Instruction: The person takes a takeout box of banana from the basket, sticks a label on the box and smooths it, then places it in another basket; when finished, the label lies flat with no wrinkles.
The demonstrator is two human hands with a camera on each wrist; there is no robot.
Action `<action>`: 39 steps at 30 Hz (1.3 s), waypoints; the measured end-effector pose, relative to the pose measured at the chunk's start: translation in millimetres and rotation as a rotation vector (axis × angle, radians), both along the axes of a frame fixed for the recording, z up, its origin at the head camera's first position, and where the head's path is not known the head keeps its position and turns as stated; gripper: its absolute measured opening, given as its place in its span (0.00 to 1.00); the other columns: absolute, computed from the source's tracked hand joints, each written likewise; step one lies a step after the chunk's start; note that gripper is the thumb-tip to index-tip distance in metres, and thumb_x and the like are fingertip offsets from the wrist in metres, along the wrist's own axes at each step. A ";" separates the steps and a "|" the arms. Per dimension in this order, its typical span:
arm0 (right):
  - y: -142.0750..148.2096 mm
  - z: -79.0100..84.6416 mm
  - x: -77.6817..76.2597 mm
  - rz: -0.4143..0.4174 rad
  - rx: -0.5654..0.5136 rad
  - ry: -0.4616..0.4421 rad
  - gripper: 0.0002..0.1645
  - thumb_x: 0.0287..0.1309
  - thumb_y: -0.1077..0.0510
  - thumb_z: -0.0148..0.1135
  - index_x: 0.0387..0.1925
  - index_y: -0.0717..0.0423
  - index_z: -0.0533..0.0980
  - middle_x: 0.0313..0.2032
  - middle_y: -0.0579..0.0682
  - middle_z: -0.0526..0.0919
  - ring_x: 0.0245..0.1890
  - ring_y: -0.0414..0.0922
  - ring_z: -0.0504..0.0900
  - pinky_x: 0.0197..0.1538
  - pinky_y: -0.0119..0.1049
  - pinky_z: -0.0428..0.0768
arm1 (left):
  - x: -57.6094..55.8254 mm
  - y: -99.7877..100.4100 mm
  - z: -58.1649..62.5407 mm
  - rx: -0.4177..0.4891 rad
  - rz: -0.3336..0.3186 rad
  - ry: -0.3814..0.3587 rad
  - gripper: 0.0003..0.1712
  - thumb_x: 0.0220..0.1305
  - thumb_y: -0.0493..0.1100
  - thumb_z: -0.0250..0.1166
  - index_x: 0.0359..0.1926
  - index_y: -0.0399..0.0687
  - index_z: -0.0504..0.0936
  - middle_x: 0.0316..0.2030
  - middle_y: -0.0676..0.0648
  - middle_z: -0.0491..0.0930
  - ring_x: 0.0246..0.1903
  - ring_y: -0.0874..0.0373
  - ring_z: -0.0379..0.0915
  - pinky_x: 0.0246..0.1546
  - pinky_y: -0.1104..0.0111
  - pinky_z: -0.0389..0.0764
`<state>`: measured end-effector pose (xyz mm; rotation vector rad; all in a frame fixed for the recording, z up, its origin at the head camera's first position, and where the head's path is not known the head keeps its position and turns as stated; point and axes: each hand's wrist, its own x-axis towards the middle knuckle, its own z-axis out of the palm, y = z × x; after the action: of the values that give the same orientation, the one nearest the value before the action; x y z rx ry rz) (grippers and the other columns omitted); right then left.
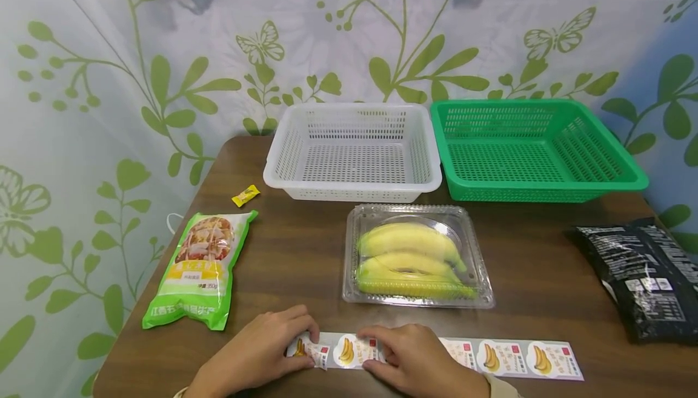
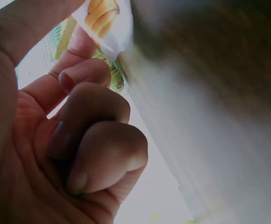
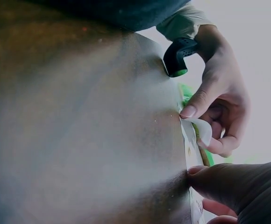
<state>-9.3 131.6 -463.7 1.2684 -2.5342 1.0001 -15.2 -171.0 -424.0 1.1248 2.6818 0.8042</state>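
Note:
A strip of banana stickers (image 1: 501,358) lies along the front of the brown table. At its left end my left hand (image 1: 259,349) pinches one sticker (image 1: 322,352) between thumb and forefinger. In the right wrist view that sticker (image 3: 202,130) is lifted and curls up off the strip. The other fingers of the left hand (image 2: 93,126) are folded toward the palm. Just right of it my right hand (image 1: 417,358) holds the strip, thumb and forefinger at its edges. Behind the strip stands a clear lidded box (image 1: 420,301) with bananas (image 1: 409,265) inside.
A white basket (image 1: 351,189) and a green basket (image 1: 545,189) stand side by side at the back. To the left lie a green-and-white food bag (image 1: 202,271) and a small yellow packet (image 1: 246,195). A black bag (image 1: 643,283) sits at the right.

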 end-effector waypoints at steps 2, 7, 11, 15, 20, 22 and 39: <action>-0.1 0.1 -0.2 -0.001 -0.001 0.008 0.23 0.58 0.48 0.75 0.52 0.47 0.81 0.17 0.25 0.61 0.21 0.16 0.53 0.27 0.14 0.61 | 0.0 -0.8 -0.6 0.020 -0.009 -0.011 0.17 0.57 0.50 0.78 0.40 0.61 0.78 0.37 0.65 0.73 0.28 0.74 0.68 0.29 0.79 0.70; 0.0 -0.4 -1.0 -0.003 -0.008 0.024 0.23 0.56 0.48 0.76 0.52 0.47 0.81 0.17 0.25 0.60 0.21 0.17 0.52 0.27 0.15 0.61 | -3.3 -6.6 -2.9 0.022 0.035 -0.077 0.16 0.57 0.51 0.78 0.40 0.64 0.78 0.36 0.68 0.74 0.32 0.72 0.70 0.35 0.75 0.75; 0.7 -0.7 -1.0 -0.008 -0.003 0.018 0.23 0.56 0.48 0.76 0.53 0.46 0.80 0.17 0.26 0.60 0.21 0.17 0.51 0.27 0.15 0.60 | -7.9 -13.1 -4.1 0.016 0.087 -0.142 0.14 0.58 0.55 0.77 0.38 0.66 0.79 0.35 0.69 0.75 0.33 0.70 0.70 0.36 0.71 0.75; 1.4 -0.3 -1.4 -0.017 0.012 0.016 0.23 0.56 0.47 0.76 0.53 0.45 0.80 0.17 0.25 0.59 0.21 0.17 0.51 0.27 0.15 0.59 | -9.5 -16.7 -4.8 0.042 0.104 -0.153 0.10 0.62 0.54 0.74 0.36 0.67 0.79 0.31 0.67 0.74 0.30 0.70 0.68 0.33 0.72 0.72; 2.0 0.8 -2.0 -0.028 0.029 0.003 0.22 0.57 0.46 0.75 0.53 0.44 0.81 0.18 0.25 0.59 0.20 0.17 0.52 0.27 0.16 0.59 | -10.6 -18.6 -4.8 0.076 0.143 -0.211 0.08 0.68 0.50 0.70 0.34 0.70 0.79 0.25 0.67 0.69 0.26 0.72 0.65 0.28 0.74 0.71; 2.2 1.3 -2.0 -0.028 0.030 -0.003 0.22 0.57 0.47 0.75 0.52 0.44 0.81 0.18 0.25 0.59 0.20 0.17 0.52 0.27 0.16 0.59 | -11.0 -18.8 -4.1 0.091 0.153 -0.233 0.08 0.69 0.49 0.69 0.34 0.70 0.80 0.24 0.67 0.69 0.25 0.72 0.65 0.27 0.74 0.71; 0.6 -1.0 1.1 -0.028 0.035 -0.049 0.22 0.59 0.47 0.74 0.54 0.44 0.80 0.18 0.24 0.60 0.20 0.18 0.53 0.27 0.16 0.59 | -21.5 -24.2 16.7 0.112 0.268 -0.101 0.08 0.67 0.50 0.71 0.34 0.70 0.80 0.23 0.65 0.66 0.23 0.71 0.63 0.23 0.74 0.69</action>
<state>-8.2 132.2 -464.7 1.2283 -2.6103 0.9969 -36.8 -195.1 -407.3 0.7299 2.7665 1.0342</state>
